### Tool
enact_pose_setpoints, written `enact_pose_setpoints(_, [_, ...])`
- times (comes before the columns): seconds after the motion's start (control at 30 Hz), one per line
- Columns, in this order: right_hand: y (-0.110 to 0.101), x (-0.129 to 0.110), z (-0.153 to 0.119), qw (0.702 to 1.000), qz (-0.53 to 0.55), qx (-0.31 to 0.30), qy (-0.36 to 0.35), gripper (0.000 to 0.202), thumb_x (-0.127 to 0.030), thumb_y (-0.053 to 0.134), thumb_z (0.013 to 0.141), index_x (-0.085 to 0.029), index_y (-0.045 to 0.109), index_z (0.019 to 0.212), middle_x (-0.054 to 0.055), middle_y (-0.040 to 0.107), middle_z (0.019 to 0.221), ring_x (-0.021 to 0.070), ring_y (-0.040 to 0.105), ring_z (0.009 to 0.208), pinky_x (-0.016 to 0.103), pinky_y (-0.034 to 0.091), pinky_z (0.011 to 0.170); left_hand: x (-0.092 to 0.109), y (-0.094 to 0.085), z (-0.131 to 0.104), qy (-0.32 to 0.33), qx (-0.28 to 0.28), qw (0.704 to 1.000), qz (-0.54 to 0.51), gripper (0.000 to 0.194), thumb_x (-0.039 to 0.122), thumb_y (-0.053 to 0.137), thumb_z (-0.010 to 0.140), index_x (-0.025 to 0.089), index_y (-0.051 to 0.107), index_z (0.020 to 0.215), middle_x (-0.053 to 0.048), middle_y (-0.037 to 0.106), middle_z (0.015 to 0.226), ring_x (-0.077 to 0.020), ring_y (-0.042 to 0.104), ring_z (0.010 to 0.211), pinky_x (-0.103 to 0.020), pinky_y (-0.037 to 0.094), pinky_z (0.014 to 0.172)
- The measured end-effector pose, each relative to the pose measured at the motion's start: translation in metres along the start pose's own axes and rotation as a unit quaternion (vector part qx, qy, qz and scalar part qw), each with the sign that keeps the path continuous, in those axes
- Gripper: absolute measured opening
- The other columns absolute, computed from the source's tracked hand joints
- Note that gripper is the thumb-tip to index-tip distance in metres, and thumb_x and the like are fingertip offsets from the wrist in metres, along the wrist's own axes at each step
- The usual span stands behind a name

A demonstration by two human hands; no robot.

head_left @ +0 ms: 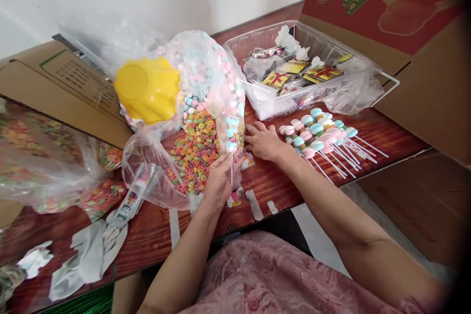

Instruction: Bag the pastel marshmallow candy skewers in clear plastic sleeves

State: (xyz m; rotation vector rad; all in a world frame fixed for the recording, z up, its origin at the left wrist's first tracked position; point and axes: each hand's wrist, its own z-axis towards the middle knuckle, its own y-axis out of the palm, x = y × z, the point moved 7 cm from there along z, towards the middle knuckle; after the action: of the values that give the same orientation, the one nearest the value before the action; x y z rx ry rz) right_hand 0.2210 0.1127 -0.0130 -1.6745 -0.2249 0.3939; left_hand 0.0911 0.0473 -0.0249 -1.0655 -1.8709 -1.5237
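My left hand (220,174) pinches a candy skewer (231,133) by its white stick. Blue and white pieces show on the skewer, which looks to be inside a clear printed wrapper. My right hand (265,141) rests palm down on the dark red table (294,186), its fingers spread and no object visible in it. To its right lies a pile of similar candy skewers (316,132) in pink, blue and white, their sticks pointing toward me. Just beyond my left hand, a clear bag holds small colourful candy rings (200,142).
A yellow wavy-edged bowl (147,89) lies upside down by a bag of pastel candies (198,66). Behind the skewers stands a clear plastic tray (272,108) with packets. Cardboard boxes (415,88) flank the table. White gloves (88,255) lie at the left front.
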Motion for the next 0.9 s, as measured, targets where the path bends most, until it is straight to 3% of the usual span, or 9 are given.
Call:
enact_pose_setpoints(0.17, [0.002, -0.011, -0.023, 0.998, 0.006, 0.038, -0.040, 0.038, -0.034, 0.041, 0.097, -0.028, 0.065, 0.126, 0.012, 0.041, 0.153, 0.0380, 0.032, 0.134, 0.056, 0.037, 0.092, 0.002, 0.001, 0.000, 0.003, -0.003, 1.000, 0.014, 0.022, 0.028, 0.085, 0.067, 0.014, 0.069, 0.069, -0.011, 0.074, 0.101, -0.0320, 0.050, 0.136, -0.048, 0.042, 0.111])
enact_pose_setpoints(0.33, [0.008, -0.019, -0.039, 0.996, 0.047, 0.029, -0.064, 0.039, -0.015, 0.041, 0.092, -0.024, 0.069, 0.117, 0.012, 0.059, 0.133, 0.0322, 0.041, 0.123, 0.052, 0.033, 0.090, 0.004, 0.004, 0.001, -0.010, -0.012, 0.998, 0.053, 0.015, 0.026, 0.076, 0.077, 0.014, 0.067, 0.074, -0.015, 0.066, 0.128, -0.0325, 0.044, 0.140, -0.048, 0.042, 0.110])
enact_pose_setpoints(0.4, [0.011, -0.018, -0.039, 0.995, 0.068, 0.036, -0.064, 0.041, -0.012, 0.040, 0.091, -0.021, 0.067, 0.119, 0.012, 0.060, 0.132, 0.0314, 0.043, 0.120, 0.051, 0.032, 0.091, 0.004, 0.004, 0.004, -0.009, -0.017, 0.998, 0.062, 0.016, 0.024, 0.071, 0.083, 0.014, 0.065, 0.072, -0.014, 0.063, 0.133, -0.0315, 0.046, 0.139, -0.048, 0.042, 0.109])
enact_pose_setpoints(0.57, [0.016, -0.007, -0.029, 0.989, 0.134, 0.009, -0.058, 0.038, -0.023, 0.045, 0.091, -0.019, 0.063, 0.124, 0.013, 0.056, 0.135, 0.0325, 0.045, 0.119, 0.048, 0.035, 0.090, 0.007, 0.000, 0.003, -0.012, -0.025, 0.997, 0.071, 0.019, 0.024, 0.066, 0.087, 0.013, 0.065, 0.073, -0.013, 0.067, 0.125, -0.0288, 0.055, 0.131, -0.046, 0.045, 0.107])
enact_pose_setpoints(0.7, [0.010, 0.005, -0.028, 0.990, 0.138, 0.003, -0.016, 0.034, -0.027, 0.044, 0.091, -0.020, 0.065, 0.117, 0.013, 0.059, 0.127, 0.0335, 0.047, 0.117, 0.048, 0.038, 0.089, 0.027, -0.010, -0.018, 0.027, -0.032, 0.997, 0.069, 0.015, 0.029, 0.076, 0.078, 0.014, 0.071, 0.078, -0.011, 0.073, 0.107, -0.0262, 0.066, 0.114, -0.042, 0.050, 0.102])
enact_pose_setpoints(0.9, [0.017, 0.003, -0.051, 0.992, 0.102, 0.060, 0.032, 0.037, -0.025, 0.048, 0.091, -0.019, 0.064, 0.124, 0.016, 0.055, 0.135, 0.0348, 0.048, 0.118, 0.050, 0.040, 0.091, 0.041, -0.045, -0.074, 0.031, 0.014, 0.991, 0.125, 0.027, 0.038, 0.086, 0.064, 0.016, 0.072, 0.066, -0.006, 0.072, 0.083, -0.0212, 0.069, 0.087, -0.036, 0.056, 0.085])
